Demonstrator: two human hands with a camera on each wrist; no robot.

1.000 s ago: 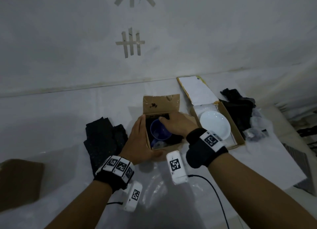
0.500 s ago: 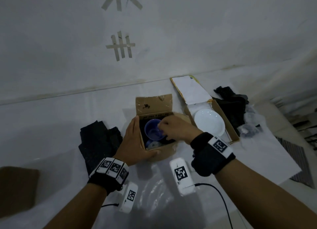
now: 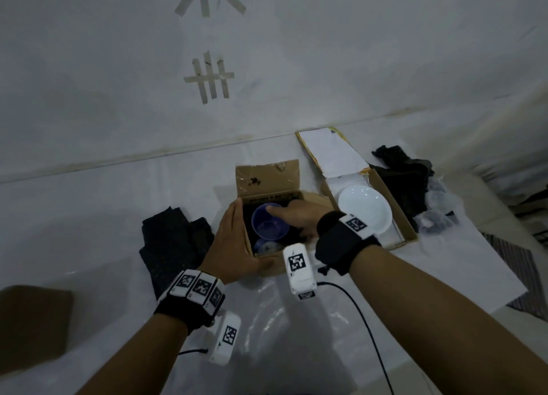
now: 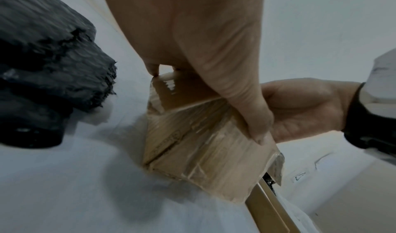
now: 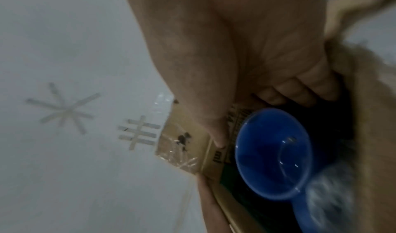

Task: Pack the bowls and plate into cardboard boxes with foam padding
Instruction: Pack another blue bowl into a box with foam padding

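A small open cardboard box (image 3: 268, 177) (image 4: 203, 143) stands mid-table, lined with black foam. A blue bowl (image 3: 268, 227) (image 5: 268, 153) lies tilted inside it, with a second patterned bowl (image 3: 267, 248) in front of it. My left hand (image 3: 237, 234) (image 4: 203, 50) braces the box's left wall with straight fingers, thumb on the front wall. From the right, my right hand (image 3: 299, 217) (image 5: 246, 58) reaches into the box. Its thumb lies at the blue bowl's rim and its fingers curl down beside the bowl. A white plate (image 3: 364, 214) lies in a longer open box (image 3: 397, 211) to the right.
A black foam sheet (image 3: 175, 240) (image 4: 47, 67) lies left of the small box. More black foam (image 3: 406, 175) and clear plastic bags (image 3: 436, 217) sit beyond the plate box. A brown piece (image 3: 32, 326) lies at the near left. Clear plastic film (image 3: 267, 320) and a cable (image 3: 364, 320) lie in front.
My right hand has turned from pinching at the bowl's rim to laying its thumb along the rim, fingers lower beside the bowl. The left hand stays on the box.
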